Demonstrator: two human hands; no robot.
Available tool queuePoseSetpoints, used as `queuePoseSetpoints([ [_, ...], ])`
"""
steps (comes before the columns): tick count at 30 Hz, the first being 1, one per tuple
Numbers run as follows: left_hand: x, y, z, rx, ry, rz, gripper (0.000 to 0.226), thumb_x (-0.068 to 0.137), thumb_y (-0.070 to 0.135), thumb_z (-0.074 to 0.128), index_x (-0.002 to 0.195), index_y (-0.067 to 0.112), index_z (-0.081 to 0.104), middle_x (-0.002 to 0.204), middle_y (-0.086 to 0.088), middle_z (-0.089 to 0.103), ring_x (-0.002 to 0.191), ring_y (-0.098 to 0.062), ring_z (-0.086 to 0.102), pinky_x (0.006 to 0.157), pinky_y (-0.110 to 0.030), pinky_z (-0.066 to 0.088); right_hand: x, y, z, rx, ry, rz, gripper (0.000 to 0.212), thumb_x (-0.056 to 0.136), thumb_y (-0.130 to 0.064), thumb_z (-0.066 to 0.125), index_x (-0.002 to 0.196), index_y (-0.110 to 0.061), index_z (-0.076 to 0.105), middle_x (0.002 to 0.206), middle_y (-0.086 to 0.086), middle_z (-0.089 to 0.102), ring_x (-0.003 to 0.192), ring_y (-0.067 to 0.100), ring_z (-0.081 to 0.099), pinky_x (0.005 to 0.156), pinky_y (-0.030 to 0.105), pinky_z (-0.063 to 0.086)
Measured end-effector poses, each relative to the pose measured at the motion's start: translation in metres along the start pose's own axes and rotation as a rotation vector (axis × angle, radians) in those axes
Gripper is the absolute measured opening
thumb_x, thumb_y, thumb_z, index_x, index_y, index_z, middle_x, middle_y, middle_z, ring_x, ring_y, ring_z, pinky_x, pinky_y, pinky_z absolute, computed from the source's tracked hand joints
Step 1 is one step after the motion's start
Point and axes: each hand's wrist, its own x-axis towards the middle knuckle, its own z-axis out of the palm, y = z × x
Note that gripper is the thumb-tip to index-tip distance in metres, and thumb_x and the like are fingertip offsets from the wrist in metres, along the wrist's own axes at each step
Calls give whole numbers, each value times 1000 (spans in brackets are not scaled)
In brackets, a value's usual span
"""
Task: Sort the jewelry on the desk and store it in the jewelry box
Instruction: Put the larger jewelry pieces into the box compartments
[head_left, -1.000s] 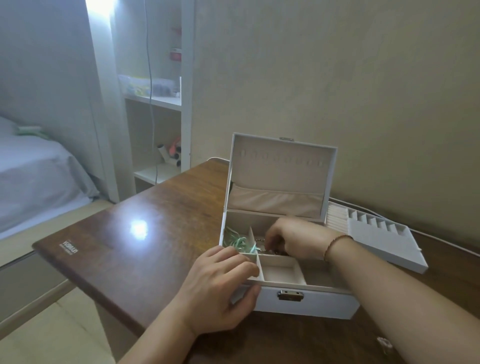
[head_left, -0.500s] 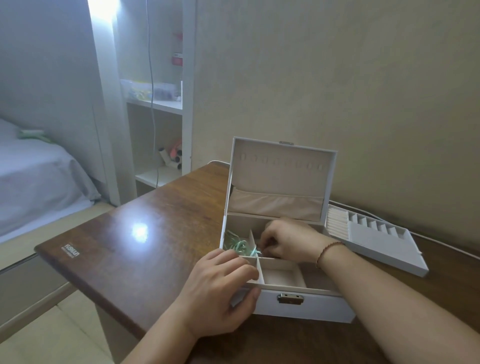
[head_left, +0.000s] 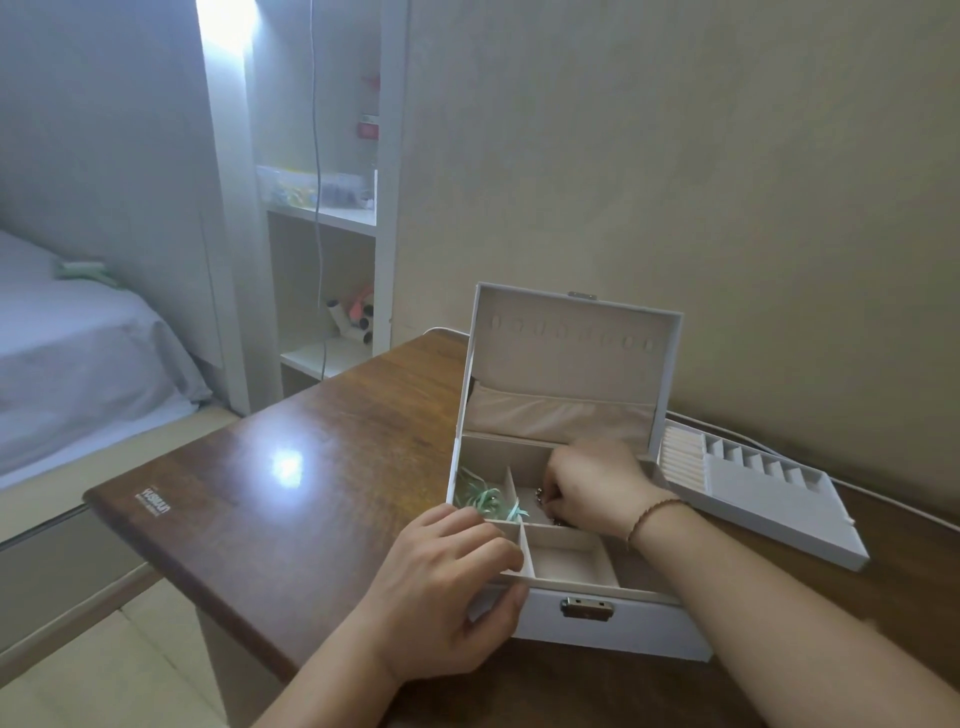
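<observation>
A white jewelry box (head_left: 644, 626) stands open on the wooden desk (head_left: 322, 499), its lid upright. My left hand (head_left: 447, 587) grips the box's front left corner, fingers over the rim and thumb on the front wall. My right hand (head_left: 592, 486) reaches into a middle compartment, its fingers curled round a dark beaded piece of jewelry (head_left: 543, 501). Mint-green jewelry (head_left: 485, 499) lies in the back left compartment. The front middle compartment (head_left: 566, 564) holds nothing that I can see.
The box's removable white tray (head_left: 769, 499), with ring rolls and small slots, lies on the desk right of the box. A white cable (head_left: 883, 499) runs behind it along the wall. The desk's left edge drops to the floor, with a shelf unit (head_left: 327, 218) and bed (head_left: 78, 353) beyond.
My right hand has stayed in the middle compartment, its fingers shifting slightly over the dark jewelry. My left hand keeps its grip on the box corner. The view has tilted a little.
</observation>
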Motion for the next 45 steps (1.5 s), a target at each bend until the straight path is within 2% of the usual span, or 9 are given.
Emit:
queuePoseSetpoints([
  [10, 1, 0, 0, -6, 12, 12, 26, 91, 31, 55, 71, 16, 61, 68, 7, 58, 64, -15, 47, 60, -31, 40, 0, -8, -6, 123, 14, -17, 20, 81, -33, 61, 97, -29, 71, 96, -3, 70, 92, 24, 65, 65, 26, 45],
  [14, 1, -1, 1, 3, 13, 9, 27, 91, 31, 54, 70, 16, 61, 67, 6, 57, 64, -16, 46, 61, -31, 40, -1, -7, -11, 239, 77, -168, 43, 82, -26, 64, 121, -41, 56, 124, -15, 54, 102, 16, 60, 72, 27, 48],
  [20, 0, 0, 1, 8, 4, -7, 29, 91, 32, 54, 68, 16, 60, 65, 7, 56, 63, -15, 45, 60, -31, 40, -3, -9, -7, 151, 103, -258, 23, 89, -37, 56, 110, -38, 64, 118, -9, 51, 97, 17, 60, 64, 26, 40],
  [26, 1, 1, -2, -11, 5, 1, 29, 92, 32, 53, 68, 17, 60, 66, 8, 55, 63, -10, 44, 62, -22, 36, -7, -3, -2, 193, 79, -189, 33, 89, -40, 57, 122, -39, 58, 119, -12, 58, 108, 17, 58, 78, 31, 48],
  [29, 0, -1, -3, -30, 10, 3, 27, 92, 30, 53, 70, 15, 61, 67, 6, 56, 63, -14, 47, 61, -28, 41, -18, 9, -14, 259, 115, -124, 47, 89, -36, 58, 134, -41, 48, 125, -11, 58, 112, 15, 55, 88, 34, 48],
  [35, -1, -2, -4, -99, 60, -21, 26, 89, 27, 56, 71, 10, 64, 71, 4, 60, 64, -18, 52, 57, -37, 45, -91, 92, -25, 517, 388, 176, 22, 89, -23, 63, 110, -30, 67, 93, -16, 61, 74, -9, 47, 70, 18, 41],
  [38, 0, -1, -5, -92, 102, -33, 26, 88, 26, 58, 71, 7, 66, 77, 3, 63, 70, -19, 56, 64, -36, 49, -142, 139, -10, 534, 278, 394, 22, 93, -13, 57, 106, -27, 69, 101, -10, 65, 83, 0, 57, 74, 20, 42],
  [41, 0, 1, -7, -62, 224, -79, 31, 86, 25, 56, 74, -1, 67, 86, -5, 64, 80, -18, 56, 80, -24, 45, -187, 167, 11, 543, 51, 546, 37, 95, -2, 48, 104, -34, 64, 110, -8, 63, 108, 11, 60, 85, 19, 43],
  [45, -1, 2, -4, -28, 290, -192, 41, 89, 31, 52, 80, -6, 68, 94, -15, 64, 93, -20, 58, 87, -24, 43, -223, 176, 33, 519, -178, 602, 41, 96, -11, 52, 131, -34, 55, 139, -9, 51, 127, 12, 48, 101, 25, 40],
])
